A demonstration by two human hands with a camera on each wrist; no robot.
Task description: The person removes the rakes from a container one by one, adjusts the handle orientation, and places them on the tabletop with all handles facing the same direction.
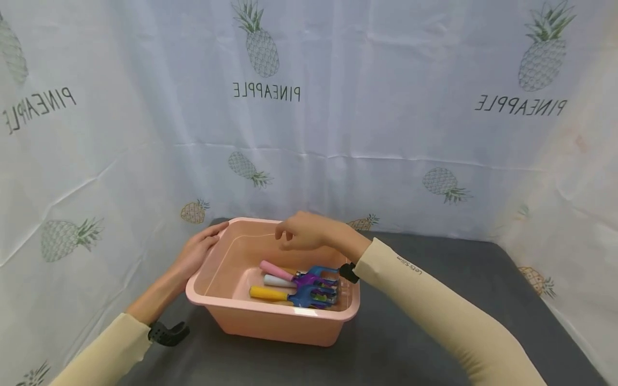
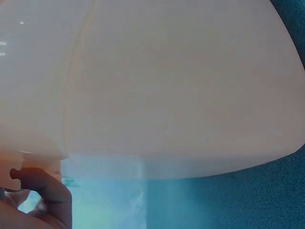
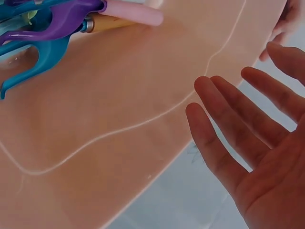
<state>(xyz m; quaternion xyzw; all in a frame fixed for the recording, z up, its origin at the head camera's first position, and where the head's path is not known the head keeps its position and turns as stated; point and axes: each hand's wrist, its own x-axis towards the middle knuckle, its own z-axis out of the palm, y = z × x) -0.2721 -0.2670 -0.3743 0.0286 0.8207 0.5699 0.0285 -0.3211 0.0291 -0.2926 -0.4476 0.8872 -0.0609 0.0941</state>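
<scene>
A pink plastic basin [image 1: 275,324] stands on the dark table, holding several small hand forks with coloured prongs. Among them are a yellow handle [image 1: 268,292] with a blue head [image 1: 309,294], a pink handle [image 1: 276,270] with a purple head [image 1: 309,279], and a white handle [image 1: 277,281]. My left hand [image 1: 195,254] grips the basin's left rim; its curled fingers [image 2: 50,191] show at the edge in the left wrist view. Over the basin's far side hovers my right hand [image 1: 304,231], holding nothing. The right wrist view shows its fingers [image 3: 228,109] loosely spread.
The dark table [image 1: 434,300] extends to the right of the basin. White curtains [image 1: 376,118] printed with pineapples hang behind and at both sides, the left one close to my left arm.
</scene>
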